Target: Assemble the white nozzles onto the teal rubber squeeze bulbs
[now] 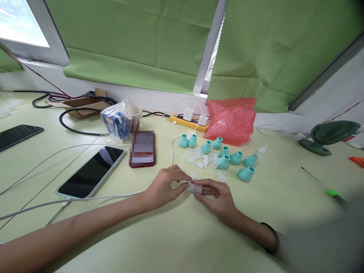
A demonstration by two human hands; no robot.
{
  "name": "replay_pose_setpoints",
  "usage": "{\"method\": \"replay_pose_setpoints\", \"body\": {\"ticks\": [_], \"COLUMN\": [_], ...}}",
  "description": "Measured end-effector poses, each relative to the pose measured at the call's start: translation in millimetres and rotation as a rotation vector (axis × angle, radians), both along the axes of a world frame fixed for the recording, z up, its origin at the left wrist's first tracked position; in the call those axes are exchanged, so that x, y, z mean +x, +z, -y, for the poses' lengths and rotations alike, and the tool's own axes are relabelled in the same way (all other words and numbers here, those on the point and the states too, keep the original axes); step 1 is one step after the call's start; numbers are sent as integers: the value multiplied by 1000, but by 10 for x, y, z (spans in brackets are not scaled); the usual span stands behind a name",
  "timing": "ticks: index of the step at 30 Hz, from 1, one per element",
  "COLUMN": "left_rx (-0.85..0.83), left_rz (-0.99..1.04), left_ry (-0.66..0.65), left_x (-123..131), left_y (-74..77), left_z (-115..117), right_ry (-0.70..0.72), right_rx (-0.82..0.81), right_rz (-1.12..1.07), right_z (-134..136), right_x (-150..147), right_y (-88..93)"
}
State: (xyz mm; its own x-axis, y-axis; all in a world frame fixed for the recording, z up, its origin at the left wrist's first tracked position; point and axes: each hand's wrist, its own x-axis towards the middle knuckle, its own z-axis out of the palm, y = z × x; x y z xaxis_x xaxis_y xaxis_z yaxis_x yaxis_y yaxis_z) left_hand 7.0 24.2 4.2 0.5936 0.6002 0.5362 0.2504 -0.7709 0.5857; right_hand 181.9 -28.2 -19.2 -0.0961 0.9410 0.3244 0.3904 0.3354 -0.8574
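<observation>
Between my two hands is a small translucent plastic piece [195, 187], held low over the table. My left hand [169, 186] pinches its left end between thumb and fingers. On the other end, the thumb and fingers of my right hand [218, 198] are closed. Fingertips cover part of the piece, so its exact kind is unclear. Just beyond lie several clear and white plastic parts [200, 162] in a loose pile. Several teal bulb-shaped pieces [246, 174] with open necks stand or lean around that pile; one teal bulb [250, 160] has a clear pointed tip in its neck.
A white-edged phone [92, 172] and a red-cased phone [142, 149] lie to the left, with cables crossing the table. Behind are a yellow power strip [187, 122], a pink bubble-wrap bag [231, 120] and a bagged blue box [119, 123]. A green fan [330, 136] and screwdriver [324, 185] lie right.
</observation>
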Motion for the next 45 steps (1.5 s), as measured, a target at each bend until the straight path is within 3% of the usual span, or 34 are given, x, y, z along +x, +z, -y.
{"method": "replay_pose_setpoints", "body": {"ticks": [3,9,17,29,39,45], "left_rx": [-19,-96,23,106,223,214], "left_rz": [59,94,176,-57,-178,-269], "left_ry": [-45,-10,-89,-40,-140,-126], "left_x": [23,23,39,-13,-28,-34], "left_y": [-50,-138,-186,-156,-150,-87], "left_z": [71,94,74,132,137,168], "right_ry": [14,34,42,44,57,48], "right_rx": [-29,-70,-64,-86,-88,-93], "right_rz": [-37,-56,-63,-94,-117,-140], "right_z": [9,16,4,10,5,24], "right_x": [4,-4,-8,-13,6,-2], "right_y": [4,8,11,35,9,42]}}
